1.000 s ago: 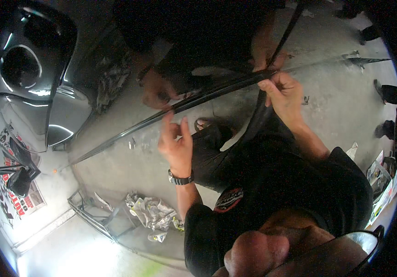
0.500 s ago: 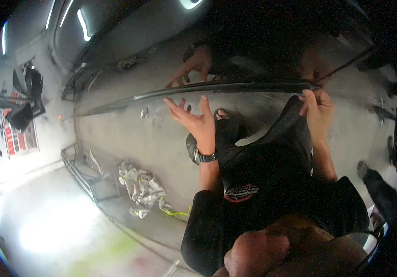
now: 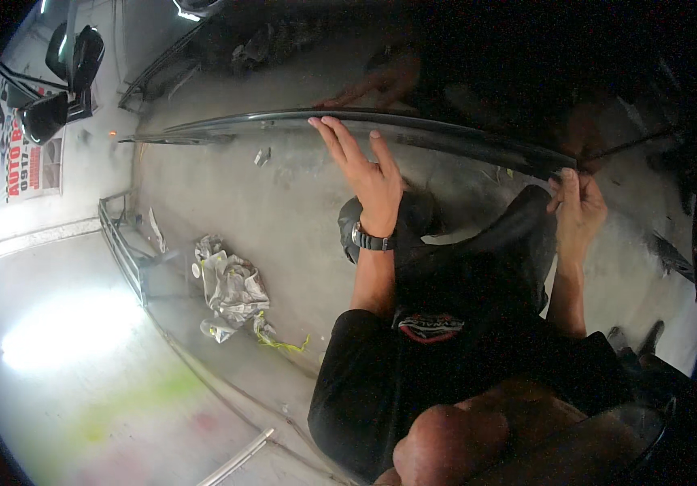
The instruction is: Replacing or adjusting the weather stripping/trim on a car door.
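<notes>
A glossy black car panel (image 3: pixel 478 73) fills the upper part of the view and mirrors my hands. Along its lower edge runs a long black trim strip (image 3: pixel 454 142). My left hand (image 3: pixel 373 182) is open below the strip, fingers spread, with the fingertips at its edge, seemingly touching it. A dark watch (image 3: pixel 374 240) is on that wrist. At the strip's right end, my right hand (image 3: pixel 582 206) is closed, thumb and fingers pinching the edge. What lies behind those fingers is hidden.
Crumpled masking paper (image 3: pixel 233 279) lies on the grey floor (image 3: pixel 300 243), left of my legs. A metal frame (image 3: pixel 124 251) stands by the wall at the left. A black side mirror (image 3: pixel 43 117) juts out at the upper left. Another person's shoes (image 3: pixel 648 338) show at the lower right.
The view has shifted, so the strip now slopes down to the right. My left hand has risen until its fingertips meet the strip's edge. My right hand keeps its pinch at the right end.
</notes>
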`<state>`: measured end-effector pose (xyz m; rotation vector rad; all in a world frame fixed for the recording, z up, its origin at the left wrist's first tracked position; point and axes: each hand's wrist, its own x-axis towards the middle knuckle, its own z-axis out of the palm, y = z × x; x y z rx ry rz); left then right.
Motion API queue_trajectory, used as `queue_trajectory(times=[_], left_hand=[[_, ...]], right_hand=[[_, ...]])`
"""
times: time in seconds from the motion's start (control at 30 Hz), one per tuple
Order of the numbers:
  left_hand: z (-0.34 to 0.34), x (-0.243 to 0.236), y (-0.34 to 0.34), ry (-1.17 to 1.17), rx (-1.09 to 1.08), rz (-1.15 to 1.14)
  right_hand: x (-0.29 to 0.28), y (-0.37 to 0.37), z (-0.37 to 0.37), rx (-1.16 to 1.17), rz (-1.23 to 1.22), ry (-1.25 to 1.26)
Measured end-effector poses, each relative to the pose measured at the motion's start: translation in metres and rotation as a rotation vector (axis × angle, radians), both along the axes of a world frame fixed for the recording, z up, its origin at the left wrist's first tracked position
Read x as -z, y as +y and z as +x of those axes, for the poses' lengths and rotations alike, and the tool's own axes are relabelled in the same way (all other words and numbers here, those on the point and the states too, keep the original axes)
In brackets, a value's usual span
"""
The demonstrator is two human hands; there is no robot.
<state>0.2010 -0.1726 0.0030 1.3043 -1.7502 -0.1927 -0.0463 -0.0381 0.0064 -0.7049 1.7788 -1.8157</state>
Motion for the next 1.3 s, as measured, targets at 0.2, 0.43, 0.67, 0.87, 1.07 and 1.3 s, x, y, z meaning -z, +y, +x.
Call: queue_trajectory(times=[0.2, 0.43, 0.67, 0.87, 1.07, 1.3], left_hand=[[0.012, -0.001, -0.022, 0.080, -0.018, -0.072], [0.055, -0.003, -0.055, 0.145, -0.079, 0.008], [0.011, -0.002, -0.037, 0.032, -0.095, 0.100], [-0.048, 0.007, -0.006, 0.213, -0.106, 0.124], [-0.079, 0.015, 0.012, 0.213, -0.043, 0.108], [-0.075, 0.025, 0.016, 0.094, 0.022, 0.152]], right_hand=[[-0.001, -0.003, -0.003, 0.044, 0.084, 0.021], [0.002, -0.003, 0.000, 0.044, 0.067, -0.003], [0.010, -0.006, -0.009, 0.071, -0.002, -0.072], [0.008, -0.011, -0.009, 0.016, -0.041, -0.114], [0.008, -0.009, -0.009, -0.004, -0.038, -0.093], [0.004, -0.010, -0.009, 0.021, -0.051, -0.119]])
